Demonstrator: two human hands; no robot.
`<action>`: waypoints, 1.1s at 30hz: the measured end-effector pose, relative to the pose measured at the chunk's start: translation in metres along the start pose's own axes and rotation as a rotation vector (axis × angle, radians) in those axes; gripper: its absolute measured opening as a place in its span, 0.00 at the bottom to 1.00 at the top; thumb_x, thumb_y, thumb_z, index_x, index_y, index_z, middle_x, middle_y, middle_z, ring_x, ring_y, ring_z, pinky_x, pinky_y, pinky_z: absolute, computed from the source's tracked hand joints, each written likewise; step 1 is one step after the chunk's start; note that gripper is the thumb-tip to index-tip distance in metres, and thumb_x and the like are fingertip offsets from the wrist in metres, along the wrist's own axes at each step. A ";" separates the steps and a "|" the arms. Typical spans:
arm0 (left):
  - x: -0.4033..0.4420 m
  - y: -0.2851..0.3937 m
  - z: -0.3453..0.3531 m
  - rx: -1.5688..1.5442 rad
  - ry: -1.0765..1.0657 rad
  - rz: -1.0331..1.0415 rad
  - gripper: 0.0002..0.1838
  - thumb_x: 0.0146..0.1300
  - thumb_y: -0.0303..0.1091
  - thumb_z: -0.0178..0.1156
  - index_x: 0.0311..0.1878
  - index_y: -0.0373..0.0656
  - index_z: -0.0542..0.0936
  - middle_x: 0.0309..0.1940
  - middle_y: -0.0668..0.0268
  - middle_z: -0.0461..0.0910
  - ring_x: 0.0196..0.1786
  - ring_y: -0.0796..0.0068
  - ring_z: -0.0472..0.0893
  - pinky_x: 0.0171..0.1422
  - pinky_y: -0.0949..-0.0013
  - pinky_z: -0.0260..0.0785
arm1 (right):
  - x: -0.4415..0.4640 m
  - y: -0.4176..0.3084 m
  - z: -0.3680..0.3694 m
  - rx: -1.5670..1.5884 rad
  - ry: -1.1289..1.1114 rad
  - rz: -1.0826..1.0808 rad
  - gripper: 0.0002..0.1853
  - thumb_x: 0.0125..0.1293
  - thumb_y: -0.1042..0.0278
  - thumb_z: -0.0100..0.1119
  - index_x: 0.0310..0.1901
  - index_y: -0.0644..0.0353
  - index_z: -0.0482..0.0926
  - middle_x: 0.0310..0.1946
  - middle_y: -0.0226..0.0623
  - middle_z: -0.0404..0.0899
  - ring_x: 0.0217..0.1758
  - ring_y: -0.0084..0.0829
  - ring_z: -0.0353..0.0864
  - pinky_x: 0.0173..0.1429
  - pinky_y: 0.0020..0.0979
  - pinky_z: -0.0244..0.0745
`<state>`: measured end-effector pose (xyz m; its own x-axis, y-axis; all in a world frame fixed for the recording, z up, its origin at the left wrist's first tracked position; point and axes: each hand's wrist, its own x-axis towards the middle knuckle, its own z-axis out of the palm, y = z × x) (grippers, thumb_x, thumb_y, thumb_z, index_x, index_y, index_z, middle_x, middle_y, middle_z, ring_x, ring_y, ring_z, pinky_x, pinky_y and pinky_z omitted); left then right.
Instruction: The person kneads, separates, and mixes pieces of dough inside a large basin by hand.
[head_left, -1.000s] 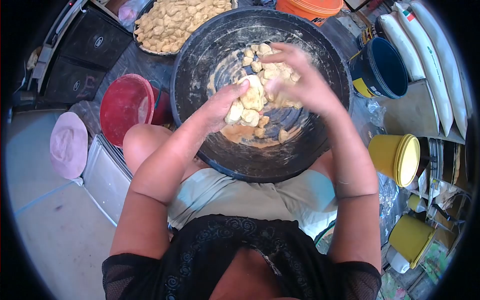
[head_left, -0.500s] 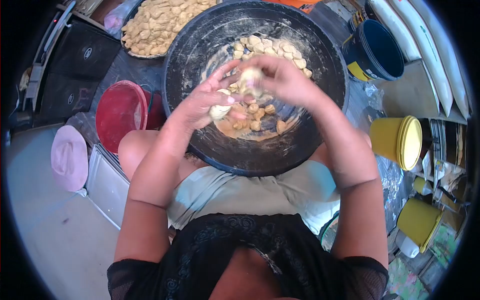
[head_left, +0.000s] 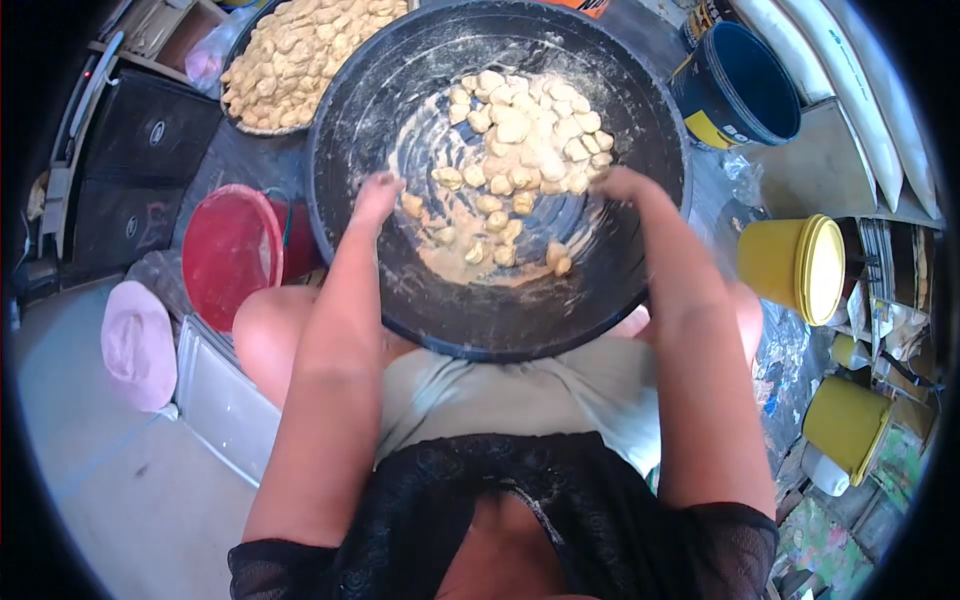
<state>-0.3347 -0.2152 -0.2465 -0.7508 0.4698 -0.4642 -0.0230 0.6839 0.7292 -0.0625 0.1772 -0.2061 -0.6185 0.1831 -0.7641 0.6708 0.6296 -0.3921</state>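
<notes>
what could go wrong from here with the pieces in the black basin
Many pale pieces lie bunched together, so some might stick. The black basin appears propped at the lap, so a hard jolt could tip it. Pieces beside the right hand might get squashed.

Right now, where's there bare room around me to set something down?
The pale surface on your left, bordered by the pink hat and gray tray, looks bare. A smaller dark floor patch lies between the black tub, red bucket and black case. Crowded: the tub's middle, with floured lumps, and your right, with the dark blue bucket and sacks.
</notes>
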 end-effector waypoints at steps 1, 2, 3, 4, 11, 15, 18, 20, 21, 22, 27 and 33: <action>-0.003 0.012 0.008 -0.019 -0.032 -0.102 0.25 0.55 0.40 0.63 0.54 0.35 0.77 0.49 0.53 0.80 0.54 0.62 0.79 0.58 0.64 0.68 | 0.013 0.018 0.012 -0.063 0.028 -0.031 0.25 0.58 0.53 0.63 0.53 0.60 0.79 0.41 0.41 0.83 0.38 0.32 0.80 0.46 0.36 0.73; -0.010 0.020 0.015 -0.029 -0.070 -0.211 0.24 0.55 0.38 0.63 0.53 0.35 0.77 0.47 0.55 0.81 0.52 0.64 0.80 0.57 0.65 0.69 | 0.027 0.031 0.028 0.090 0.065 0.059 0.25 0.57 0.55 0.64 0.52 0.62 0.79 0.44 0.43 0.82 0.42 0.33 0.81 0.50 0.36 0.74; 0.009 -0.007 0.034 -0.066 0.003 -0.153 0.24 0.52 0.33 0.63 0.54 0.39 0.78 0.48 0.54 0.81 0.52 0.60 0.80 0.57 0.65 0.69 | 0.029 0.024 0.039 0.140 0.224 0.064 0.26 0.55 0.56 0.65 0.52 0.63 0.79 0.46 0.47 0.82 0.49 0.37 0.81 0.57 0.33 0.72; 0.031 -0.031 0.050 0.027 0.012 -0.114 0.24 0.52 0.32 0.63 0.55 0.39 0.78 0.49 0.54 0.80 0.53 0.58 0.79 0.58 0.65 0.69 | 0.040 0.015 0.046 0.231 0.306 0.025 0.28 0.54 0.55 0.65 0.54 0.62 0.77 0.49 0.49 0.80 0.50 0.39 0.80 0.56 0.35 0.72; 0.070 -0.029 0.147 0.184 0.024 0.368 0.24 0.52 0.32 0.58 0.55 0.44 0.78 0.59 0.52 0.73 0.64 0.54 0.69 0.68 0.62 0.61 | 0.121 -0.108 0.218 -0.131 0.675 0.185 0.40 0.52 0.53 0.65 0.68 0.53 0.62 0.68 0.53 0.56 0.65 0.47 0.65 0.67 0.37 0.62; 0.062 0.012 0.126 0.499 -0.060 0.192 0.22 0.54 0.41 0.57 0.53 0.46 0.80 0.58 0.56 0.75 0.62 0.52 0.72 0.67 0.55 0.61 | 0.112 -0.135 0.153 0.056 -0.343 -0.438 0.27 0.53 0.54 0.63 0.55 0.53 0.77 0.52 0.47 0.76 0.53 0.42 0.77 0.61 0.37 0.69; 0.083 -0.015 0.119 0.597 -0.264 -0.139 0.21 0.54 0.48 0.58 0.47 0.47 0.83 0.50 0.58 0.81 0.55 0.52 0.78 0.62 0.56 0.67 | 0.162 -0.115 0.069 0.507 0.404 -0.339 0.16 0.54 0.60 0.62 0.42 0.60 0.83 0.40 0.48 0.82 0.45 0.43 0.81 0.51 0.41 0.75; 0.082 -0.032 0.116 0.629 -0.343 -0.149 0.20 0.54 0.48 0.57 0.44 0.47 0.84 0.46 0.55 0.82 0.53 0.52 0.79 0.59 0.56 0.69 | 0.185 -0.126 -0.019 0.232 0.667 -0.090 0.23 0.56 0.51 0.61 0.48 0.60 0.81 0.51 0.52 0.78 0.53 0.45 0.78 0.59 0.40 0.70; 0.081 -0.033 0.117 0.531 -0.184 -0.154 0.17 0.56 0.46 0.59 0.38 0.42 0.83 0.40 0.53 0.83 0.48 0.59 0.81 0.53 0.60 0.72 | 0.208 -0.121 -0.044 0.081 0.626 0.061 0.28 0.57 0.43 0.60 0.50 0.58 0.81 0.58 0.51 0.73 0.63 0.46 0.69 0.67 0.45 0.61; 0.088 -0.040 0.117 0.281 -0.121 -0.189 0.16 0.57 0.45 0.60 0.36 0.41 0.83 0.37 0.54 0.83 0.46 0.61 0.81 0.51 0.61 0.72 | 0.226 -0.125 -0.055 -0.169 0.695 0.204 0.34 0.57 0.35 0.56 0.54 0.57 0.79 0.63 0.47 0.67 0.70 0.46 0.59 0.70 0.52 0.52; 0.104 -0.032 0.100 -0.697 0.012 -0.395 0.14 0.62 0.42 0.60 0.45 0.43 0.78 0.35 0.65 0.79 0.39 0.75 0.77 0.45 0.70 0.70 | 0.273 -0.151 -0.049 -0.580 0.531 0.184 0.48 0.42 0.23 0.60 0.54 0.61 0.77 0.59 0.45 0.72 0.67 0.42 0.65 0.68 0.50 0.57; 0.104 -0.038 0.103 -0.921 -0.059 -0.448 0.23 0.65 0.46 0.57 0.57 0.41 0.71 0.50 0.59 0.76 0.50 0.66 0.76 0.55 0.63 0.69 | 0.278 -0.113 -0.093 0.226 0.186 -0.151 0.49 0.36 0.40 0.77 0.55 0.71 0.71 0.53 0.56 0.76 0.56 0.46 0.77 0.59 0.38 0.72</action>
<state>-0.3436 -0.1350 -0.3742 -0.5154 0.3208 -0.7947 -0.8099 0.1209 0.5740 -0.3484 0.2270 -0.3263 -0.7678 0.2486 -0.5905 0.6271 0.4804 -0.6131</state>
